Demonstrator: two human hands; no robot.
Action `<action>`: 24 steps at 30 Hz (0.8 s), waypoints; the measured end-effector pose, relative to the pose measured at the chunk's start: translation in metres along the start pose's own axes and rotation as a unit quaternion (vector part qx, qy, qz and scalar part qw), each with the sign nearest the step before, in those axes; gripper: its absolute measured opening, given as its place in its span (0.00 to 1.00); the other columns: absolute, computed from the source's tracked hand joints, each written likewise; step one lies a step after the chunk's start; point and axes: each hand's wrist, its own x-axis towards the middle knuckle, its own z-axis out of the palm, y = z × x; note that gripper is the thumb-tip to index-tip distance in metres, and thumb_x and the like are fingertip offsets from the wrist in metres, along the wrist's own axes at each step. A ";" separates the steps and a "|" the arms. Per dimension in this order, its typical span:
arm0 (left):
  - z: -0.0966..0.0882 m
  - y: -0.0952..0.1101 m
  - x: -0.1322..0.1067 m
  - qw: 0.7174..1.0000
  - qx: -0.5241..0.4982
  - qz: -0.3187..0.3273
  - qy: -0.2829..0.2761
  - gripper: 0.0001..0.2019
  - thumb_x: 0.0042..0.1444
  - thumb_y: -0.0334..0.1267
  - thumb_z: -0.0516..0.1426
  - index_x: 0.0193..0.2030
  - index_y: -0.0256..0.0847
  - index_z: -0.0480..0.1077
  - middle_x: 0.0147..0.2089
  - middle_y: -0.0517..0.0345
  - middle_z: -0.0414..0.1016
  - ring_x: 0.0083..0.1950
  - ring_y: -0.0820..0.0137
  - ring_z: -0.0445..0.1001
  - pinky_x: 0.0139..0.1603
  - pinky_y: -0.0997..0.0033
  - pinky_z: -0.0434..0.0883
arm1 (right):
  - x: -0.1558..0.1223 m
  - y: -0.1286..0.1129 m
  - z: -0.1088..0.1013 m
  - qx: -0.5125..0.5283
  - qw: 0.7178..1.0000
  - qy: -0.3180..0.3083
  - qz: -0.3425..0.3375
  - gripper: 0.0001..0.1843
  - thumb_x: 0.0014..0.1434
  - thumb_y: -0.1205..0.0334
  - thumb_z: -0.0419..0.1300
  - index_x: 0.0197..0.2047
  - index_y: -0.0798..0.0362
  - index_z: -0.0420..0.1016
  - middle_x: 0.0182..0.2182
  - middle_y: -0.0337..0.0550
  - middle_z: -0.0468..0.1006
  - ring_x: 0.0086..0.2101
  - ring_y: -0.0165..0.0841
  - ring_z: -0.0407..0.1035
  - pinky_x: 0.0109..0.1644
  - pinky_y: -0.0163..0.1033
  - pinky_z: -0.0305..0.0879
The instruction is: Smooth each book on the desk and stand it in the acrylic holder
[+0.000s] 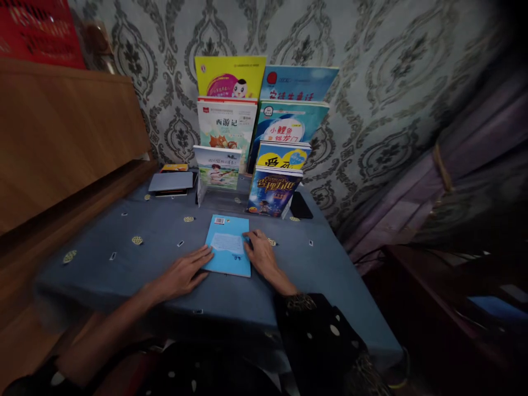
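Observation:
A light blue book (229,246) lies back cover up on the table, its barcode at the far left corner and a pale text panel across its middle. At its left edge rests my left hand (185,273), palm down, with stretched fingers touching the cover. On the opposite side, my right hand (264,256) has its loosely bent fingertips on the book's right edge. Neither hand lifts the book. Just behind it stands a clear tiered rack (225,199) holding several books in two columns, among them a dark blue book (274,192) and a white book (218,169).
A blue-grey cloth (160,242) with small printed motifs covers the table. A stack with a grey-blue book (171,181) on top sits at the back left. Right of the rack lies a dark flat object (301,205). A wooden panel (70,132) borders the left; a curtain (437,165) hangs at right.

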 end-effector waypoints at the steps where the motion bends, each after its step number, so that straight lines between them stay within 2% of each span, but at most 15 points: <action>1: 0.000 0.003 -0.001 1.000 0.010 0.002 0.002 0.25 0.69 0.41 0.48 0.72 0.43 0.52 0.73 0.51 0.54 0.73 0.64 0.53 0.70 0.57 0.62 | 0.002 -0.001 -0.001 -0.001 1.000 -0.007 -0.002 0.17 0.61 0.70 0.54 0.52 0.54 0.75 0.45 0.49 0.75 0.47 0.39 0.68 0.53 0.40 0.63; 6: -0.001 0.026 -0.005 0.998 0.050 0.035 -0.011 0.23 0.69 0.39 0.49 0.69 0.38 0.58 0.70 0.46 0.61 0.70 0.62 0.60 0.67 0.58 0.65 | 0.028 -0.009 -0.005 0.000 0.998 -0.056 -0.025 0.22 0.56 0.77 0.53 0.51 0.54 0.76 0.47 0.49 0.77 0.49 0.40 0.70 0.55 0.39 0.63; 10: 0.005 0.046 -0.001 0.997 0.054 0.058 -0.007 0.21 0.68 0.36 0.48 0.67 0.39 0.60 0.67 0.47 0.65 0.68 0.64 0.64 0.70 0.58 0.62 | 0.053 -0.025 0.001 0.018 0.995 -0.078 -0.058 0.26 0.54 0.80 0.53 0.52 0.54 0.76 0.51 0.48 0.77 0.53 0.40 0.69 0.58 0.40 0.63; 15: 0.021 0.048 0.021 0.996 0.026 0.089 0.004 0.22 0.69 0.33 0.47 0.68 0.41 0.59 0.68 0.49 0.65 0.69 0.65 0.62 0.70 0.56 0.60 | 0.075 -0.044 0.017 0.067 0.984 -0.112 -0.120 0.26 0.54 0.80 0.53 0.52 0.51 0.77 0.51 0.45 0.79 0.52 0.38 0.71 0.58 0.41 0.65; 20: 0.028 0.039 0.042 0.995 0.003 0.096 -0.009 0.21 0.70 0.36 0.48 0.68 0.44 0.59 0.68 0.50 0.64 0.70 0.67 0.60 0.71 0.54 0.58 | 0.071 -0.039 0.026 0.169 0.969 -0.108 -0.145 0.24 0.57 0.77 0.51 0.52 0.51 0.77 0.50 0.44 0.81 0.50 0.36 0.73 0.58 0.43 0.66; 24: 0.027 0.043 0.052 0.997 0.014 0.075 -0.004 0.19 0.70 0.37 0.48 0.66 0.42 0.62 0.67 0.50 0.66 0.69 0.66 0.62 0.71 0.55 0.58 | 0.052 -0.027 0.029 0.178 0.971 -0.075 -0.141 0.23 0.59 0.75 0.52 0.53 0.50 0.76 0.53 0.44 0.78 0.55 0.36 0.70 0.62 0.45 0.63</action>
